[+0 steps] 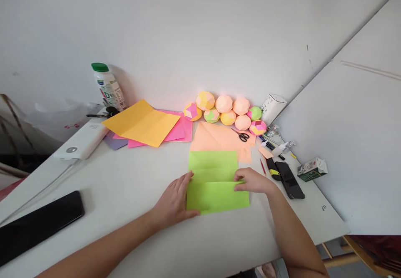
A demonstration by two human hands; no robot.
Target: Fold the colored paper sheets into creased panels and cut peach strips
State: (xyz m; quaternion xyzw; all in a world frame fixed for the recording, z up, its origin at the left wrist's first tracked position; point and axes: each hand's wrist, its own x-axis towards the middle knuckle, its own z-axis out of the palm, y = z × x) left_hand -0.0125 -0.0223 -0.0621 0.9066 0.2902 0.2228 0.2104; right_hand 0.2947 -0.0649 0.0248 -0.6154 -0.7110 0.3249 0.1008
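A sheet of bright green paper (216, 196) lies in front of me on the white table, its near part folded up over the rest so that a raised edge runs across it. My left hand (175, 198) rests at the paper's left side, fingers and thumb spread, fingertips on the left edge and thumb at the near left corner. At the right end of the fold, my right hand (252, 180) pinches the paper's edge between thumb and fingers. Just beyond the green sheet is peach paper (209, 138), with black-handled scissors (241, 135) on it.
Several faceted paper balls (224, 103) are stacked against the wall. Orange paper (142, 121) tops pink sheets at the left, near a white bottle (109, 87) and a power strip (83, 142). A phone (290, 179), a small carton (312, 169) and pens lie right; a black device (40, 223) lies left.
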